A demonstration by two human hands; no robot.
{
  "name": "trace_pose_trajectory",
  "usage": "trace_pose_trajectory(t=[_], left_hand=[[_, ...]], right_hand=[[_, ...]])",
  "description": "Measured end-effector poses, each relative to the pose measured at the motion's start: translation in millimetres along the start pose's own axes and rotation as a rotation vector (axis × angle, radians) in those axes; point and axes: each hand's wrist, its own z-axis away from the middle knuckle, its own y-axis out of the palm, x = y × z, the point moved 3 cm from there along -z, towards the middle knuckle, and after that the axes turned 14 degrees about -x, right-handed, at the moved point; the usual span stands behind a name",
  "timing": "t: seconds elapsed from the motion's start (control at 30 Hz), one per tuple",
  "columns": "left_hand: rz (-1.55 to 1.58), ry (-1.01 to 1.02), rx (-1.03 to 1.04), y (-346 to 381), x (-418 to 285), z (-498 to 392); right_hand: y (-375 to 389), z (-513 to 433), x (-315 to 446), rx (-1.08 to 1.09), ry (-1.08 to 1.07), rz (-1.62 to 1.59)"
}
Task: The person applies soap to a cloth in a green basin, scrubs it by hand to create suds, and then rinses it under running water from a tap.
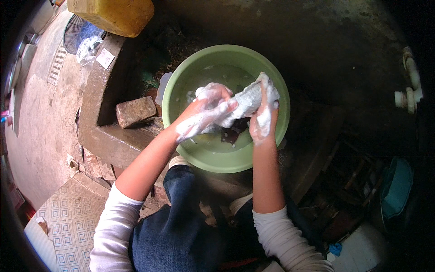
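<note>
A round green plastic basin (226,163) holds some water, with dark cloth (234,133) lying in it. Above the water, a light, soapy cloth (249,98) is stretched between both hands. My left hand (212,107), covered in white suds, grips the cloth's left part with fingers curled. Foam also coats my right hand (265,117), which holds the right end near the basin's right side. Some of the cloth's lower edge is hidden behind my left hand and the lather.
A concrete ledge (98,136) borders the left side, with a brick (136,111) near the basin. A yellow plastic container (114,15) stands at the upper left, near a clear plastic bag (88,49). White pipe fittings (407,98) project at the right, above a teal basin (397,187).
</note>
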Motion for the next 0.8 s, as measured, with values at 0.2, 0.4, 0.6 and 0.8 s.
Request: trace_pose_trajectory(t=[0.2,0.4,0.6,0.8], left_hand=[[-0.114,-0.172,-0.013,-10.7,-10.3,0.1],[-0.109,-0.232,0.001,-7.4,-11.9,-5.9],[-0.071,-0.250,0.272,15.2,-9.5,20.8],[-0.329,0.479,-0.073,21.1,-14.3,21.7]], right_hand=[[-1.7,1.1,1.7,0.163,0.300,-0.241],[-7.9,-8.3,-6.7,0.207,0.367,-0.319],[-13.4,-18.7,5.9,0.016,0.276,-0.238],[-9.4,-1.1,-7.7,0.127,0.392,-0.295]])
